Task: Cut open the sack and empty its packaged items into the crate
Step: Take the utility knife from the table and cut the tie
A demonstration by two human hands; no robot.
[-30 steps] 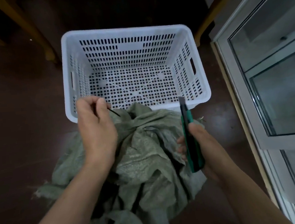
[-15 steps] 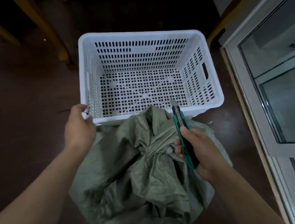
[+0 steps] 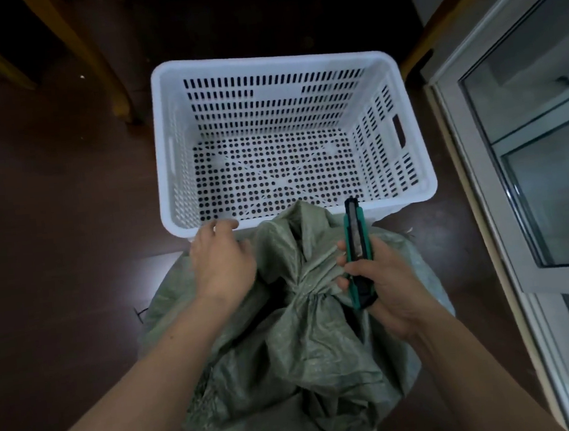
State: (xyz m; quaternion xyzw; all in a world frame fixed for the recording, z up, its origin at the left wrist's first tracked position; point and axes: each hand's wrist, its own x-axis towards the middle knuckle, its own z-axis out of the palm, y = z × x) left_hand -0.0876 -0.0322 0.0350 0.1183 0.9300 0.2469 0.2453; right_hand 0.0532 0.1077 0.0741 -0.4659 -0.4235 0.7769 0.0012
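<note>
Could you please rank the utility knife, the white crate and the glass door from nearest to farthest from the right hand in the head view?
1. Utility knife: gripped in the right hand.
2. White crate: just ahead.
3. Glass door: far right.

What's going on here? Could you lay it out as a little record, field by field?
Setting: dark floor, glass door on the right
Crate: white perforated crate, nothing inside
Sack: green woven sack, crumpled, neck bunched, against the crate's near wall
Left hand: left hand resting on the sack's top, by the crate's rim
Right hand: right hand gripping a green utility knife, tip pointing toward the crate
Packaged items: none visible
Stage: nothing emptied yet
</note>
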